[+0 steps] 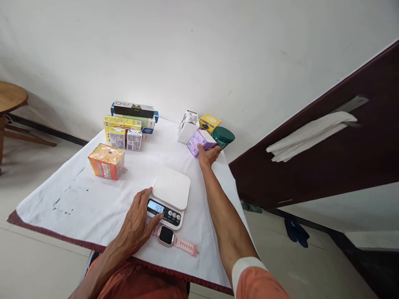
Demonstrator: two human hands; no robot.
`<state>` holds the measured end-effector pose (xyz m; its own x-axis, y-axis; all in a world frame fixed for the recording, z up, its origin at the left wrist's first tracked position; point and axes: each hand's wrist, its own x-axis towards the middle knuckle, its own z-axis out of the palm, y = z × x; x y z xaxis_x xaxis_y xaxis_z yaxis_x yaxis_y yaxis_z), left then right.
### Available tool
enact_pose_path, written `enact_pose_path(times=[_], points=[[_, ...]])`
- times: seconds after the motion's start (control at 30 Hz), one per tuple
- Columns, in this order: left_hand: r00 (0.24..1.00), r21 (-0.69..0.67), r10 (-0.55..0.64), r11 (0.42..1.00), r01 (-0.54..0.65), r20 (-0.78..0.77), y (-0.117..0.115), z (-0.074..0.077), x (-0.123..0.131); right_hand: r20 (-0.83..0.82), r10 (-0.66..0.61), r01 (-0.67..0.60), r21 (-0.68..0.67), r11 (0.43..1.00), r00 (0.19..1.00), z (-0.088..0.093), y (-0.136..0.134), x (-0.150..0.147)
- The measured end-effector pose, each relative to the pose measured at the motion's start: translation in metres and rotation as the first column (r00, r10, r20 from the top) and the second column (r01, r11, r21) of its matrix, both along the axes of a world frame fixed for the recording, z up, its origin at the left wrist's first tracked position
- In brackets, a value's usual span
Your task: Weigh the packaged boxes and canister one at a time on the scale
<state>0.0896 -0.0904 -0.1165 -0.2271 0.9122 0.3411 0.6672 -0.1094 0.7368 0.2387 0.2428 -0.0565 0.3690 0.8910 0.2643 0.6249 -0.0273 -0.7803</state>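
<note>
The left hand [137, 226] rests loosely open against the scale [170, 197], a fingertip at its buttons; the right hand [208, 157] grasps the purple box [201, 142].

A home room — cloth-covered table [93, 199], tiled floor [311, 265], slippers [296, 231] by a wooden door [327, 166].

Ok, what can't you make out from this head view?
- Scale display: digits too small to read surely.
- Purple pack: its near side is hidden by the right hand.
- Left hand: fingertips cover the scale's left edge.
- Pink watch: strap end hidden under that hand.
</note>
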Motion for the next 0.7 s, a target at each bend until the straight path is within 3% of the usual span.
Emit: enact_pose_path(times=[0.3, 0.7], points=[[1.000, -0.012, -0.008, 1.000, 0.008, 0.019, 0.000, 0.004, 0.000, 0.018, -0.033, 0.033, 0.013, 0.999, 0.999, -0.010, 0.008, -0.009], [1.000, -0.032, -0.031, 0.999, 0.031, 0.000, -0.002, 0.007, 0.000, -0.022, -0.003, 0.001, -0.097, 0.995, 1.000, -0.008, 0.015, -0.021]])
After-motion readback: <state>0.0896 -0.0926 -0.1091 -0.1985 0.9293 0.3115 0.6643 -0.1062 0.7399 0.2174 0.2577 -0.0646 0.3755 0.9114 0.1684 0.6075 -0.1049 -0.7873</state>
